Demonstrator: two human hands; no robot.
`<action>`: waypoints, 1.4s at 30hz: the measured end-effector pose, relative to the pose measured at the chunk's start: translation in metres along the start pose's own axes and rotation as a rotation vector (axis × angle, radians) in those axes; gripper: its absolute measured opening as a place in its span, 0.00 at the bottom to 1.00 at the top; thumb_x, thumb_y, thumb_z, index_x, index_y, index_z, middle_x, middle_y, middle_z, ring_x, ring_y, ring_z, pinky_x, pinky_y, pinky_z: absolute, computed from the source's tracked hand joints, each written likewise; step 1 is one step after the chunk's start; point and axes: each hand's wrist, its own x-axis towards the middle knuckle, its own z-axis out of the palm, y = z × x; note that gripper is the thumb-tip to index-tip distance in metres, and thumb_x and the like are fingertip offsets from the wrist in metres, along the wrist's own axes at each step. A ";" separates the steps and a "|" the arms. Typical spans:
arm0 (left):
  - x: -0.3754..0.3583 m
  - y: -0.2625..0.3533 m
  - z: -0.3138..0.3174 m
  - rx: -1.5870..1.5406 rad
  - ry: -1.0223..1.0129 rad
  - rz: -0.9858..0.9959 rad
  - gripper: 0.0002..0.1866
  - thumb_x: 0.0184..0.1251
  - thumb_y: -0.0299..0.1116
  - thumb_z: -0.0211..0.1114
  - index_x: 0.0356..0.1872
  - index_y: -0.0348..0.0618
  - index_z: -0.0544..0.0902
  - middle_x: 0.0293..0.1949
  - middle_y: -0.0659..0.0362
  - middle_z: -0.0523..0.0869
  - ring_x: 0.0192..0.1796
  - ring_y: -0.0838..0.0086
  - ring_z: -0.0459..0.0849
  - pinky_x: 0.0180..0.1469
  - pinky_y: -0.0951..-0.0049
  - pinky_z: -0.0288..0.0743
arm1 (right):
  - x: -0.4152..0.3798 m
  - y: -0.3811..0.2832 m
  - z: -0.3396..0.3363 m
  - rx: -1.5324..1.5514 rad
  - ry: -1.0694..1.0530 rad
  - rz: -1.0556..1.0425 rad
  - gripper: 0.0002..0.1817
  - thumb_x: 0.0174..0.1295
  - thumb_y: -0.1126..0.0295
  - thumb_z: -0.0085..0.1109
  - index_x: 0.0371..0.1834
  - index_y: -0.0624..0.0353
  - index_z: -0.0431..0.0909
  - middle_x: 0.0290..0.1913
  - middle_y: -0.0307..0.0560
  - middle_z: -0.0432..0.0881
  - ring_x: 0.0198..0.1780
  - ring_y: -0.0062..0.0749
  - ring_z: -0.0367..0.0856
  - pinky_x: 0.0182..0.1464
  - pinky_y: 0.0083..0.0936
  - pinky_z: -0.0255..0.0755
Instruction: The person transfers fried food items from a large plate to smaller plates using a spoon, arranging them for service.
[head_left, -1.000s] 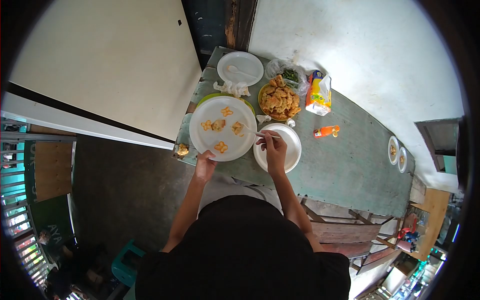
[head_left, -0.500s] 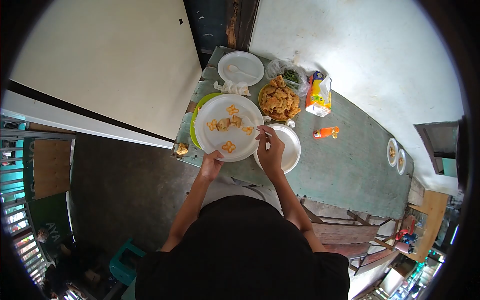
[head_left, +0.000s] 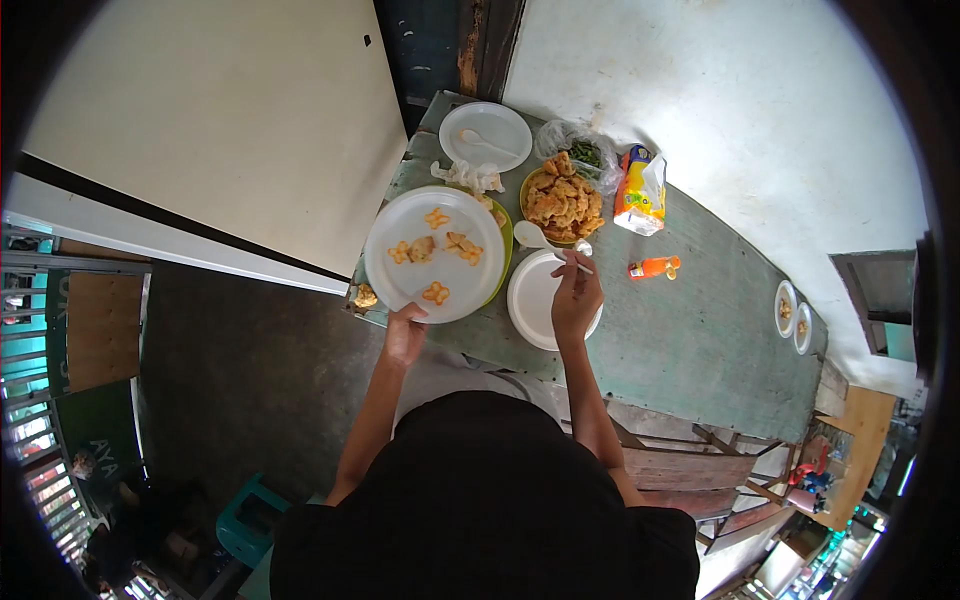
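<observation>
My left hand [head_left: 406, 335] grips the near rim of a white plate [head_left: 385, 290], held above a green plate [head_left: 498, 285] that shows at its right side. On the white plate lie pieces of fried food [head_left: 421, 249] and several flower-shaped orange sauce marks [head_left: 436, 293]. My right hand [head_left: 577, 295] is closed around the handle of a white plastic spoon [head_left: 530, 235], its bowl pointing left. Beneath this hand stand white plates [head_left: 535, 300], apparently stacked. Just beyond the spoon is a yellow-green bowl heaped with fried fritters [head_left: 562, 203].
At the back are a white plate with a spoon [head_left: 510, 125], crumpled tissue [head_left: 465, 176] and a plastic bag of green chillies [head_left: 585, 152]. A tissue pack [head_left: 638, 200] and an orange sauce bottle [head_left: 650, 268] stand rightward. Two plates of food [head_left: 785, 305] sit at the far right.
My left hand has moved the white plate leftward, uncovering the green plate's right side. My right hand has drawn the spoon right, away from the food and over the other plates.
</observation>
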 end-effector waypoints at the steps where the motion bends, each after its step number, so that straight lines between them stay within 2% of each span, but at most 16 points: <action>1: 0.000 0.004 -0.006 -0.046 0.009 0.034 0.32 0.42 0.20 0.53 0.57 0.37 0.66 0.53 0.55 0.74 0.56 0.66 0.74 0.59 0.67 0.69 | 0.001 0.008 -0.002 -0.024 -0.004 0.103 0.08 0.66 0.75 0.47 0.40 0.67 0.76 0.29 0.44 0.81 0.27 0.19 0.79 0.29 0.15 0.70; 3: -0.004 0.014 -0.014 -0.092 0.024 0.071 0.32 0.42 0.19 0.54 0.58 0.37 0.65 0.54 0.54 0.74 0.57 0.65 0.74 0.59 0.66 0.69 | -0.004 0.034 0.002 0.024 -0.028 0.102 0.09 0.66 0.73 0.48 0.40 0.67 0.76 0.28 0.44 0.81 0.26 0.19 0.78 0.27 0.14 0.68; 5: -0.009 0.027 -0.018 -0.089 0.080 0.165 0.33 0.42 0.19 0.53 0.58 0.36 0.64 0.54 0.53 0.73 0.58 0.64 0.73 0.60 0.65 0.70 | -0.011 0.052 0.006 -0.026 -0.180 0.182 0.08 0.65 0.73 0.50 0.39 0.67 0.77 0.26 0.44 0.81 0.24 0.19 0.78 0.25 0.16 0.69; 6: -0.008 0.030 -0.026 -0.111 0.101 0.198 0.32 0.42 0.18 0.52 0.57 0.34 0.64 0.53 0.53 0.74 0.57 0.64 0.74 0.58 0.66 0.71 | -0.015 0.057 0.010 -0.091 -0.176 0.076 0.07 0.63 0.74 0.52 0.38 0.67 0.77 0.25 0.45 0.81 0.22 0.21 0.77 0.24 0.18 0.69; 11: -0.014 0.043 -0.047 -0.130 0.158 0.213 0.31 0.42 0.18 0.53 0.56 0.34 0.65 0.52 0.54 0.75 0.55 0.65 0.76 0.57 0.68 0.72 | -0.023 0.086 0.035 -0.230 -0.261 0.008 0.07 0.62 0.76 0.52 0.37 0.69 0.77 0.23 0.45 0.81 0.21 0.23 0.78 0.24 0.19 0.70; 13: -0.018 0.046 -0.045 -0.144 0.168 0.205 0.31 0.42 0.19 0.53 0.56 0.35 0.66 0.52 0.54 0.75 0.55 0.66 0.76 0.56 0.68 0.72 | -0.031 0.104 0.051 -0.026 -0.238 0.192 0.08 0.62 0.75 0.50 0.37 0.68 0.78 0.22 0.49 0.80 0.22 0.26 0.79 0.24 0.22 0.69; 15: -0.023 0.048 -0.039 -0.160 0.166 0.236 0.28 0.44 0.19 0.53 0.54 0.35 0.67 0.52 0.53 0.75 0.55 0.65 0.76 0.58 0.66 0.71 | -0.040 0.118 0.064 0.049 -0.223 0.205 0.09 0.62 0.75 0.50 0.37 0.69 0.78 0.23 0.47 0.80 0.23 0.25 0.79 0.24 0.20 0.68; 17: -0.023 0.046 -0.040 -0.176 0.170 0.230 0.28 0.45 0.20 0.54 0.54 0.35 0.67 0.52 0.54 0.75 0.55 0.65 0.76 0.58 0.66 0.71 | -0.045 0.128 0.073 0.255 -0.206 0.482 0.09 0.63 0.74 0.50 0.37 0.69 0.78 0.25 0.46 0.81 0.26 0.24 0.80 0.24 0.17 0.67; 18: -0.023 0.046 -0.041 -0.192 0.171 0.220 0.28 0.46 0.21 0.54 0.55 0.36 0.67 0.52 0.55 0.75 0.55 0.64 0.76 0.58 0.66 0.71 | -0.047 0.133 0.073 0.257 -0.209 0.481 0.09 0.63 0.74 0.50 0.37 0.69 0.78 0.25 0.46 0.81 0.26 0.24 0.80 0.24 0.17 0.67; 20: -0.024 0.046 -0.039 -0.244 0.156 0.208 0.27 0.47 0.22 0.54 0.55 0.36 0.67 0.53 0.55 0.75 0.56 0.64 0.75 0.58 0.65 0.70 | -0.047 0.136 0.065 0.433 -0.293 0.588 0.11 0.66 0.70 0.49 0.42 0.68 0.75 0.33 0.46 0.82 0.29 0.23 0.79 0.27 0.13 0.65; 25: -0.025 0.043 -0.032 -0.319 0.110 0.181 0.28 0.50 0.25 0.53 0.58 0.38 0.65 0.56 0.55 0.72 0.59 0.64 0.71 0.62 0.62 0.66 | -0.051 0.131 0.042 0.537 -0.301 0.616 0.13 0.67 0.67 0.49 0.45 0.67 0.74 0.37 0.48 0.82 0.34 0.22 0.79 0.29 0.14 0.66; 27: -0.020 0.039 -0.032 -0.317 -0.006 0.204 0.29 0.51 0.25 0.53 0.60 0.38 0.64 0.58 0.54 0.71 0.61 0.63 0.69 0.64 0.59 0.63 | -0.050 0.128 0.033 0.559 -0.298 0.630 0.13 0.67 0.67 0.49 0.45 0.67 0.74 0.38 0.48 0.82 0.34 0.22 0.79 0.30 0.15 0.66; 30: -0.015 0.036 -0.031 -0.273 -0.031 0.172 0.30 0.51 0.23 0.53 0.61 0.39 0.63 0.59 0.55 0.70 0.62 0.63 0.68 0.64 0.59 0.62 | -0.048 0.125 0.026 0.540 -0.325 0.594 0.13 0.67 0.67 0.49 0.46 0.67 0.73 0.39 0.49 0.82 0.35 0.22 0.79 0.30 0.15 0.66; 33: -0.010 0.028 -0.029 -0.211 -0.023 0.180 0.33 0.48 0.21 0.53 0.62 0.39 0.61 0.61 0.53 0.68 0.65 0.62 0.64 0.66 0.57 0.58 | -0.044 0.121 0.019 0.546 -0.301 0.590 0.12 0.68 0.68 0.48 0.45 0.67 0.73 0.40 0.49 0.82 0.35 0.22 0.79 0.29 0.14 0.66; 42: -0.006 0.024 -0.028 -0.216 0.014 0.176 0.35 0.47 0.18 0.54 0.62 0.40 0.61 0.60 0.54 0.68 0.64 0.62 0.66 0.65 0.60 0.60 | -0.046 0.129 0.036 0.438 -0.283 0.572 0.11 0.67 0.69 0.48 0.45 0.66 0.74 0.39 0.47 0.82 0.34 0.23 0.81 0.27 0.13 0.64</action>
